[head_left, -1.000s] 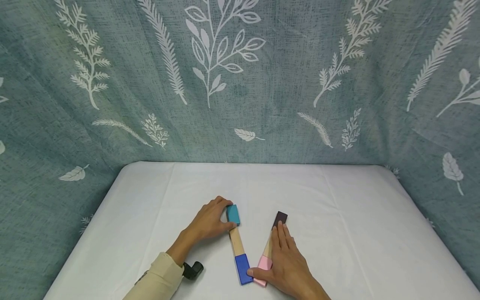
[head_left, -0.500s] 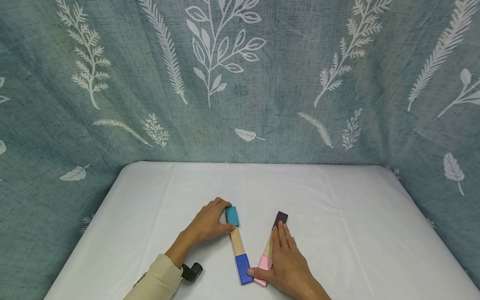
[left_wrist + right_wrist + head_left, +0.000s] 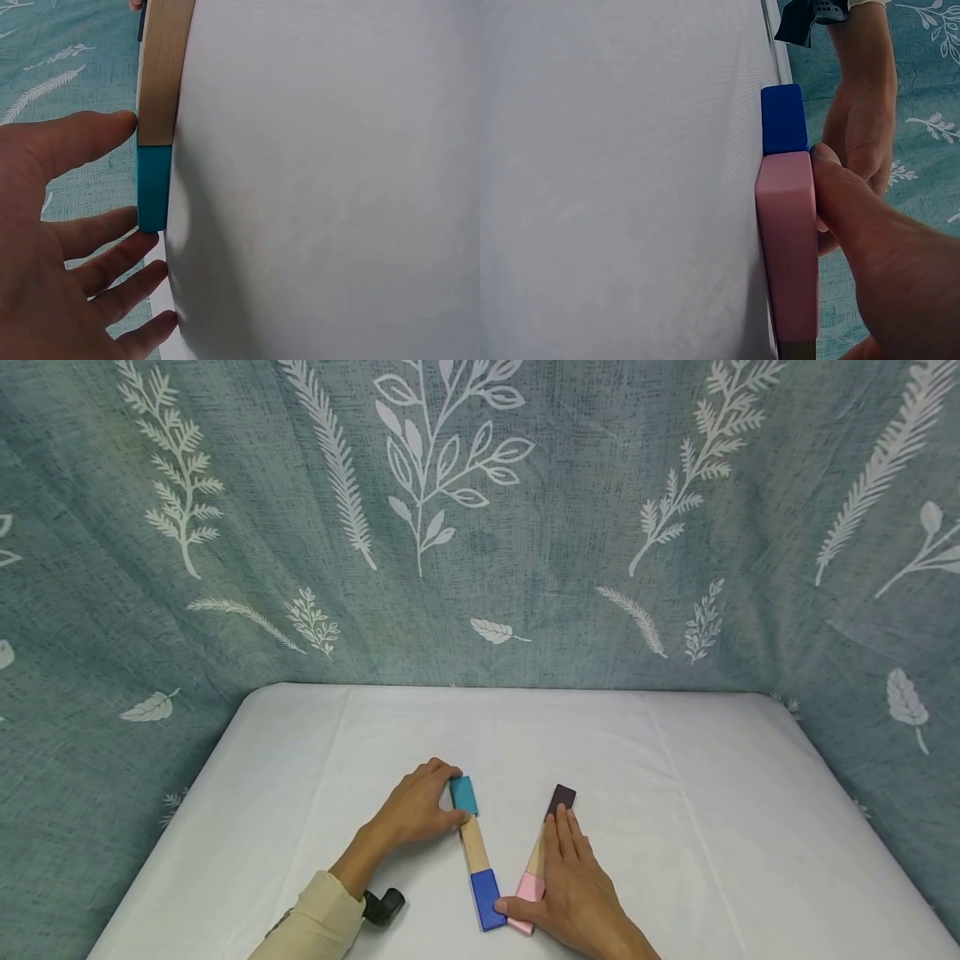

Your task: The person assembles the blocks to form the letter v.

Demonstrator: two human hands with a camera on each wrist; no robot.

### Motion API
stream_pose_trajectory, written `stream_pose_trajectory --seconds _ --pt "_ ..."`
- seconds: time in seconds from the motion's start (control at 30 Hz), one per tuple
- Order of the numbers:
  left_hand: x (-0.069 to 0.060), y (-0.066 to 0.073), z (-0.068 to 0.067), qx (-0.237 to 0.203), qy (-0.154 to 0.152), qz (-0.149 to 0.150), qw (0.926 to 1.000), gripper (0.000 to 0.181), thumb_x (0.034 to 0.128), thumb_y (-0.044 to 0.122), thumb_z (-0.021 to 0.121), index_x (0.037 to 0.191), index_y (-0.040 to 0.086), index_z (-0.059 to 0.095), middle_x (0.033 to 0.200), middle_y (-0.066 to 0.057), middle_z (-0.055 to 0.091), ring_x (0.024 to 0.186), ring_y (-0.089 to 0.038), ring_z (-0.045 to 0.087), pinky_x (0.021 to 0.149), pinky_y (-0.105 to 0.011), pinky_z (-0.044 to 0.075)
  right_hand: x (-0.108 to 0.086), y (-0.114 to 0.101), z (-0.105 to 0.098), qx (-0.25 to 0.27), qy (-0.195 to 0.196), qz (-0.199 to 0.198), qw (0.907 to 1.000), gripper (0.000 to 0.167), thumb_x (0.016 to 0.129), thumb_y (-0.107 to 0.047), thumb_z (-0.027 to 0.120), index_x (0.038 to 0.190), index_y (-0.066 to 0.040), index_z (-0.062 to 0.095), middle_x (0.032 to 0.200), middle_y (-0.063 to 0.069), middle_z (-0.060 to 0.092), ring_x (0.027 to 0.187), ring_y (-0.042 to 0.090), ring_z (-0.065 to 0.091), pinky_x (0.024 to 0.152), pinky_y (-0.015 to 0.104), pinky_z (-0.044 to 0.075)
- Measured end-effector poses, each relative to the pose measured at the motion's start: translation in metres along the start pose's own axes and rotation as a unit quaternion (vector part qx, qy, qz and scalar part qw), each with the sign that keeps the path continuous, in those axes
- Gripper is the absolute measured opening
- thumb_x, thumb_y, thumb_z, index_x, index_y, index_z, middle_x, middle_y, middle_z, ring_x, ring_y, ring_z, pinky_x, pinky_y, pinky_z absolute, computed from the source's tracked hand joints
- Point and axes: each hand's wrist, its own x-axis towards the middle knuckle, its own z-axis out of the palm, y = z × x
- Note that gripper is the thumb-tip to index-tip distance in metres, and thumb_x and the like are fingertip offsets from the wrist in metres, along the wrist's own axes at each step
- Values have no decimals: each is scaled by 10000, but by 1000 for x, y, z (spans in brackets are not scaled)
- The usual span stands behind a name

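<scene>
Rectangular blocks lie end to end in two rows, forming a V. The left row runs from a teal block through a bare wood block to a blue block. In the right row are a dark block, a partly covered wood block and a pink block. My left hand touches the teal block's far end with its fingertips, thumb by its joint with the wood. My right hand lies with straight fingers over the right row, thumb tip at the blue block's edge.
A white cloth covers the table. A blue-green curtain with white leaf prints hangs behind and beside it. A black wrist camera sticks out from under the left sleeve.
The teal block has slid slightly nearer, towards the wood block, with the left hand moving along. My right hand and the right row stay put.
</scene>
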Motion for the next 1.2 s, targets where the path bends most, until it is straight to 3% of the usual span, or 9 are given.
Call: stream_pose_trajectory --seconds 0.17,0.43,0.8,1.2 --pt "-2 2 1 53 6 26 10000 652 861 372 774 1405 75 573 1357 -123 561 1223 -315 552 1023 -521 438 0 0 0 34 -24 5 10000 1424 651 -866 674 1561 108 175 1649 288 59 1530 411 74 1167 594 226" --pt "-5 2 6 387 -41 323 9987 717 890 476 732 1470 107 529 1427 -118 532 1310 -327 505 1080 -534 389 -1 1 1 77 -50 -41 9999 1419 660 -872 660 1559 113 174 1647 294 59 1531 411 65 1171 600 210" --pt "-2 1 6 573 237 526 9967 445 989 303 658 1391 115 612 1315 -103 610 1230 -312 558 991 -519 451 -1 2 1 65 -9 -78 9999 1420 662 -876 654 1555 119 178 1644 300 67 1529 414 70 1169 596 219" --pt "-1 1 3 525 281 558 9967 407 980 252 677 1361 116 630 1267 -106 628 1200 -327 570 958 -530 463 0 1 1 60 75 -107 9999 1422 656 -871 665 1556 117 179 1643 299 74 1529 412 80 1165 598 226"
